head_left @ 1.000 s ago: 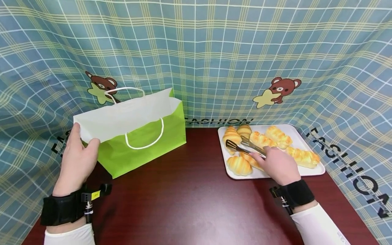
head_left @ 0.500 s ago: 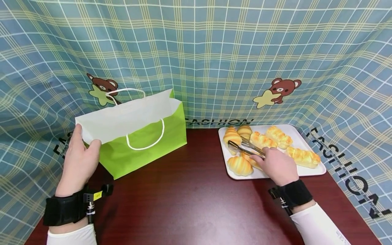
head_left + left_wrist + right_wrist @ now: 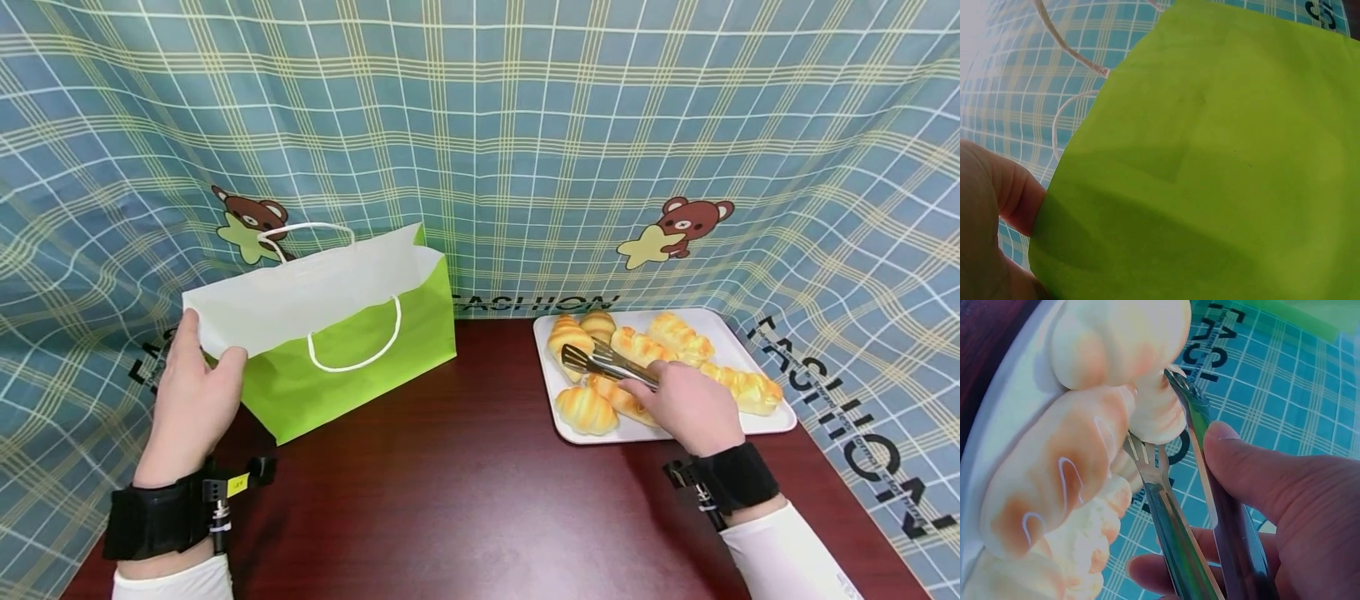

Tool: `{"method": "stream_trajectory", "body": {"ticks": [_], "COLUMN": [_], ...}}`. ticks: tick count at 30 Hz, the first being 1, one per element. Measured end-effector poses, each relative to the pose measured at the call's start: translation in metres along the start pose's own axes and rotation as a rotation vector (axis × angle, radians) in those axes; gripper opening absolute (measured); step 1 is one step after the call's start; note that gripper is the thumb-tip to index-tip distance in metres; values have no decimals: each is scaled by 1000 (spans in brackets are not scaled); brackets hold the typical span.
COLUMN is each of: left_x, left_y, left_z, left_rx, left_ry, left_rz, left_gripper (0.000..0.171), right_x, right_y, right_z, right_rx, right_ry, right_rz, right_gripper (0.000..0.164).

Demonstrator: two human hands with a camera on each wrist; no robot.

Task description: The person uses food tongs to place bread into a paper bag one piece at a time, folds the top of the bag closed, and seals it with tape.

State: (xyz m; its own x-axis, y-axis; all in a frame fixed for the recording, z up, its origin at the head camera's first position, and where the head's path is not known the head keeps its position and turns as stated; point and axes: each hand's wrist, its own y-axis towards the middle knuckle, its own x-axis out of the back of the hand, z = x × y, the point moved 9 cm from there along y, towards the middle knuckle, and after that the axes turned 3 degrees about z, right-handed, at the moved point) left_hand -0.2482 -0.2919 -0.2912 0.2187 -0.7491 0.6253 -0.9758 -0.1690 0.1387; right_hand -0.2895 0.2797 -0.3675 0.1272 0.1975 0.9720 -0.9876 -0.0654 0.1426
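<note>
In the head view a lime-green paper bag (image 3: 352,383) with a white inside and white cord handles stands at left, its mouth spread. My left hand (image 3: 193,392) holds its left end by the rim; the left wrist view shows the thumb (image 3: 1019,197) on the bag's edge. My right hand (image 3: 697,408) grips metal serving tongs (image 3: 611,367), slotted tips spread apart over a tapered bread roll (image 3: 567,337). In the right wrist view this roll (image 3: 1157,409) shows by the tips; whether they touch it I cannot tell.
The roll lies with several other breads on a white tray (image 3: 547,400), among them a crescent-shaped roll (image 3: 587,410) at front and a braided loaf (image 3: 742,387) at right. A checked cloth (image 3: 495,167) rises behind the dark red-brown table (image 3: 450,500).
The tong tips have come slightly closer together and shifted a little to the right. My left hand has stayed at the bag's end. All breads still lie on the tray.
</note>
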Motion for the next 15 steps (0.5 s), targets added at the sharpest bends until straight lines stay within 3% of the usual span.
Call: {"method": "stream_trajectory", "body": {"ticks": [10, 15], "left_x": [0, 1], "left_y": [0, -1], "left_z": [-1, 0], "left_rx": [-10, -23], "left_ry": [0, 2], "left_rz": [-6, -8], "left_gripper": [72, 72], "right_x": [13, 23], "right_y": [-3, -5], "right_z": [-5, 0], "right_rx": [-9, 20], "right_ry": [30, 22], "right_rz": [11, -36], "right_gripper": [49, 52]}}
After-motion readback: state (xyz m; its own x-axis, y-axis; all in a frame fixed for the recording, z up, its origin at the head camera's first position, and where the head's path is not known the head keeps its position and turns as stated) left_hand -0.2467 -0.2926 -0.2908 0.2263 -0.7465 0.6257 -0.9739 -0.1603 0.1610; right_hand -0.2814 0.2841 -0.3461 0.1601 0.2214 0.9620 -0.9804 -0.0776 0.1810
